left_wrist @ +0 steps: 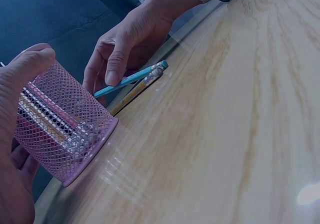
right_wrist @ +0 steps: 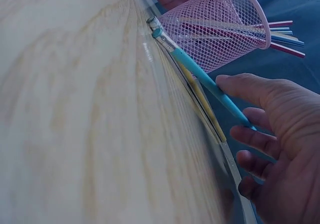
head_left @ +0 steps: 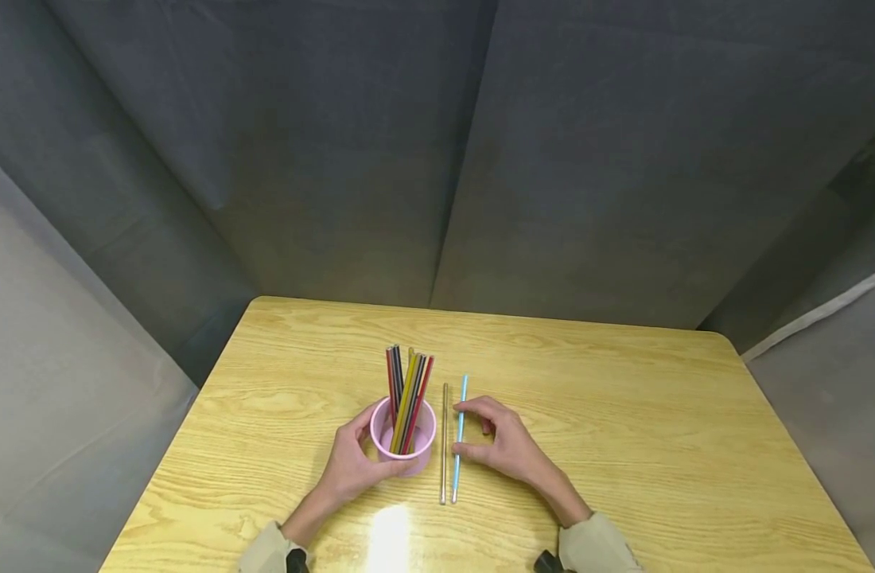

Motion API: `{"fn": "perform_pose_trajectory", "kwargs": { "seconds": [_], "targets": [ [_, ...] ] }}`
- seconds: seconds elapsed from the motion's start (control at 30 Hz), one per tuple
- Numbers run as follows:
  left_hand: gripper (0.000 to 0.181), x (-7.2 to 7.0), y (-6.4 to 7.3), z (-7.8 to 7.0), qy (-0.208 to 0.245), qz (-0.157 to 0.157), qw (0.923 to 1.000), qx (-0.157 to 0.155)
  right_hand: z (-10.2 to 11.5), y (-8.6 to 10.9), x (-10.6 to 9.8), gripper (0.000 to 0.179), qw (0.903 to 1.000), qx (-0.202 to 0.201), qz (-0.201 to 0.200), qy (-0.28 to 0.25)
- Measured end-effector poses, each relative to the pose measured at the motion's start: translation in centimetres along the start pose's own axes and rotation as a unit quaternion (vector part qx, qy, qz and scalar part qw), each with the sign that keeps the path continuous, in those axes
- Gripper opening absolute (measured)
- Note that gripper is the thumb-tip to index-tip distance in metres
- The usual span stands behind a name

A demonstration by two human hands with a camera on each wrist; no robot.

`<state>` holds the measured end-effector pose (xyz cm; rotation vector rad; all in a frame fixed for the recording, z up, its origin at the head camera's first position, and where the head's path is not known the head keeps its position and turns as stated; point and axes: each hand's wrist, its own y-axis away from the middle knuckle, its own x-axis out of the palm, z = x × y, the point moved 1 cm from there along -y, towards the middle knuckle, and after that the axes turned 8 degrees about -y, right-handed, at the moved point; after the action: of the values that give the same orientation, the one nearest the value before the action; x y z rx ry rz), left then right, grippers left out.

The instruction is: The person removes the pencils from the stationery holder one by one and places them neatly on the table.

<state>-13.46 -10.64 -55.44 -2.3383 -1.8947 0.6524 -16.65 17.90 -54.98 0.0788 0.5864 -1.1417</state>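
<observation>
1. Clock read from the head view, 12 at the table's far edge. Wood-grain tabletop (head_left: 624, 414), grey cloth (head_left: 588, 159) hung beyond it at 12.
2. Pink mesh cup (head_left: 425, 459) upright, near the table's middle, left of the right hand.
3. Left hand (head_left: 355, 458) clamped on the cup: palm side at 8 o'clock, thumb round the 6 o'clock side, fingers round at 10.
4. Bunched pencils (head_left: 411, 390) inside the cup: red, dark and yellow among them. Tops stand above the rim, leaning toward 12 and 1. In the left wrist view their silvery lower ends show through the mesh.
5. Right hand (head_left: 500, 439) lies at 3 o'clock from the cup, clamped on the light-blue pencil (head_left: 460, 428): forefinger toward its far half, thumb nearer 6. In the right wrist view the remaining fingers are bent, clear of the mesh.
6. Light-blue pencil at the cup's 3 o'clock, outside it; long axis close to 12–6, metal-banded eraser end at 6. Cannot tell whether its whole length touches the wood.
7. Yellow-and-dark pencil (head_left: 444, 442) between cup and light-blue pencil, almost parallel to the latter, banded end also at 6. Neither hand visibly grips it.
8. Beige sleeves (head_left: 598, 546) at 5 and 7; bright reflection (head_left: 389, 537) on the wood at 6.
</observation>
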Motion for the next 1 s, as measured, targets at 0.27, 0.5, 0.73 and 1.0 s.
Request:
{"fn": "perform_pose_trajectory", "kwargs": {
  "seconds": [0.27,0.5,0.73,1.0],
  "targets": [
    [0.094,-0.04,-0.06,0.05,0.006,0.003,1.0000,-0.006,-0.07,0.06,0.13,0.050,0.9999,-0.014,0.003,-0.005],
    [0.094,0.00,0.09,0.03,0.010,0.003,0.9999,0.004,0.06,0.16,0.26,0.050,1.0000,-0.001,0.008,0.004],
    [0.094,0.01,0.14,0.05,0.012,0.003,0.9999,0.000,-0.09,0.26,0.39,0.050,0.9998,-0.002,0.010,0.019],
    [0.094,0.03,0.15,-0.01,0.008,0.004,0.9999,-0.007,0.07,0.31,0.38,0.051,0.9994,0.009,0.017,0.028]
  ]
}}
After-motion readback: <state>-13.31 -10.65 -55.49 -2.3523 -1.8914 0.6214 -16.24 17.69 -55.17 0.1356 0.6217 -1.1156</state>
